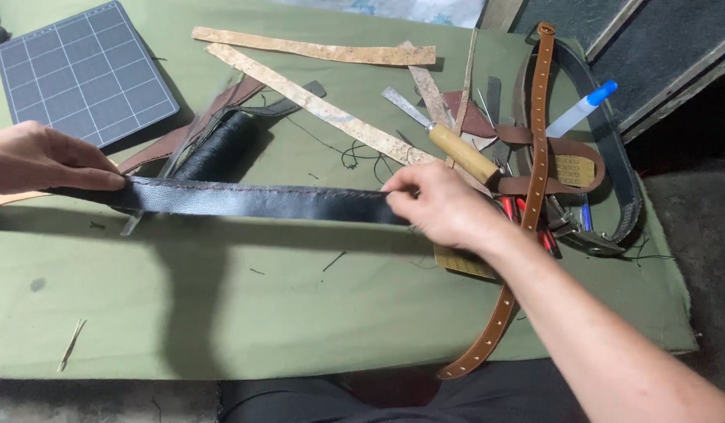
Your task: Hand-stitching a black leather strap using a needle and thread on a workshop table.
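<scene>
A long black leather strap (245, 200) with stitching along its top edge is stretched level above the green cloth. My left hand (41, 157) pinches its left end at the left side of the view. My right hand (441, 205) pinches the strap's right end near the middle of the view, fingers closed on the stitched edge. Just behind the right hand lies a knife with a pale wooden handle (463, 153).
A grey gridded cutting mat (84, 70) sits at the back left. A spool of black thread (221, 145), pale leather strips (315, 51), a brown punched belt (535, 157), a black belt (613, 157) and a blue-capped pen (582, 110) lie on the green cloth (300, 313).
</scene>
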